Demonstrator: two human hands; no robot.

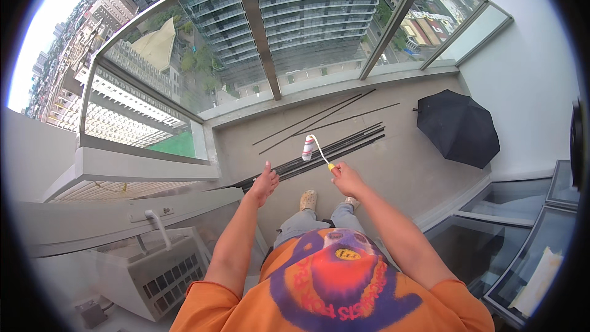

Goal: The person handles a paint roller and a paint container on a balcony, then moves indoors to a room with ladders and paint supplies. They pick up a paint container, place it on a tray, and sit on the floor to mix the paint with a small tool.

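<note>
A small paint roller (308, 148) with a white, pink-striped sleeve, a bent white wire frame and a yellow handle is held up in front of me. My right hand (346, 179) is closed around its handle, just right of centre. To the left, my left hand (264, 184) hangs in the air with its fingers stretched out and nothing in it. Below both hands, several long thin black strips (344, 143) lie on the balcony floor, bunched together. Beyond them more black strips (316, 120) are spread apart, some crossing.
An open black umbrella (458, 128) rests on the floor at the right, near the white wall (522, 86). Framed glass railing (319, 31) closes off the far side. An air-conditioner unit (150, 270) stands lower left; glass window panels (491, 234) are lower right.
</note>
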